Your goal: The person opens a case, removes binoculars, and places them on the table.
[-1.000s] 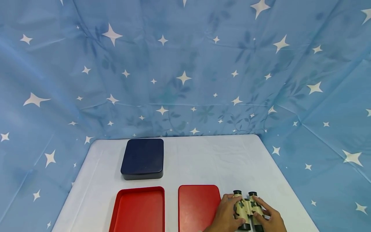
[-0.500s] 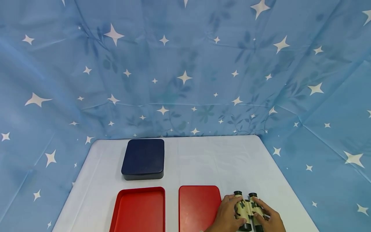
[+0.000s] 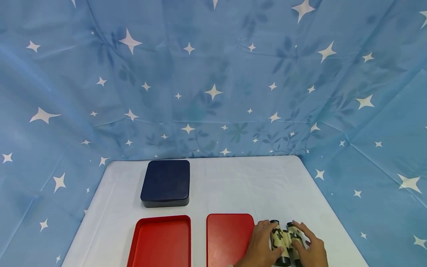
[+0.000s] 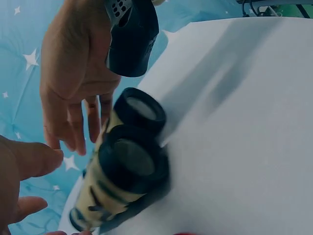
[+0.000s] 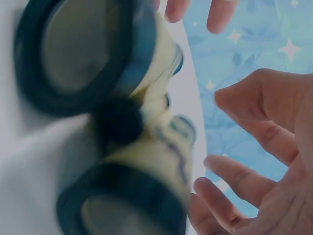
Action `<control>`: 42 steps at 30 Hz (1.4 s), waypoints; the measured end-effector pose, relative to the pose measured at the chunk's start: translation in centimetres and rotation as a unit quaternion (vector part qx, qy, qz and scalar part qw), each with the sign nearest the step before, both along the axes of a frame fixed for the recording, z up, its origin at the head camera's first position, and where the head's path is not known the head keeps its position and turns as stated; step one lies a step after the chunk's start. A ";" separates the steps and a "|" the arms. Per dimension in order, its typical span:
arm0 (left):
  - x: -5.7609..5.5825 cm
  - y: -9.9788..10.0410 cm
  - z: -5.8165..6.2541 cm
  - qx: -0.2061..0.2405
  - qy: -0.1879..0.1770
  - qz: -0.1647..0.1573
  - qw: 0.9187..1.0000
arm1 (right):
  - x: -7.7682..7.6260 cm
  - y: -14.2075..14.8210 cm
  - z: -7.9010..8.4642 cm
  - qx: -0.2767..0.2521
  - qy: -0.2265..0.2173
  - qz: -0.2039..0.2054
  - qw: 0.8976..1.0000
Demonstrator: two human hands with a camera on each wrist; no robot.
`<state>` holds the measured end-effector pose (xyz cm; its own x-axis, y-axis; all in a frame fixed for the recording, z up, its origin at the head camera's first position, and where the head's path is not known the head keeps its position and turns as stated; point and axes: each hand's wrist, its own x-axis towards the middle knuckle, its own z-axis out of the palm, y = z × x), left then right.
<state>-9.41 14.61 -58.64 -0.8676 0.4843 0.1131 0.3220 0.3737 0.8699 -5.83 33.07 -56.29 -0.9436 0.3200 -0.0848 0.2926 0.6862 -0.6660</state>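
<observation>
- Binoculars [image 3: 278,239]: toy-like pair with two cream barrels in dark camouflage patches and black end rings; lying on the white cloth-covered table [image 3: 240,185], at the near right part of the surface, between the two hands.
- Left hand [image 3: 259,243]: released; positioned at the left barrel, with the thumb clear of it in the left wrist view. Fingertip contact with the barrel cannot be determined.
- Right hand [image 3: 313,252]: released; fingers spread at the right barrel. In the right wrist view, the thumb and fingers stand apart from the barrels.
- Red rectangular panel [image 3: 228,237] with rounded corners: flat on the table, just left of the binoculars; the left hand overlaps its right edge in the head view.
- Red rectangular tray [image 3: 163,241] with a raised rim: left of the panel, separated by a gap.
- Navy-blue square box [image 3: 165,181] with rounded corners: behind the tray, near the far edge.
- Blue fabric backdrop [image 3: 200,104] with white four-pointed stars: behind and beside the table.
</observation>
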 end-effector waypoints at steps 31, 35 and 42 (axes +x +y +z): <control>-3.2 -11.5 6.5 -0.272 0.200 0.076 0.938 | -4.8 -10.0 3.3 0.150 0.161 0.139 0.965; -3.5 -13.1 6.5 -0.296 0.204 0.092 0.929 | -5.5 -11.3 3.2 0.181 0.161 0.164 0.956; -3.8 -15.8 6.5 -0.319 0.206 0.109 0.918 | -6.8 -13.7 3.5 0.199 0.176 0.193 0.944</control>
<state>-13.18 -1.15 -52.13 -0.8993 0.3853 0.2071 0.4312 0.8603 0.2719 -12.60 19.33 -52.80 -0.9436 -0.1140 0.3107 -0.2228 0.9130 -0.3416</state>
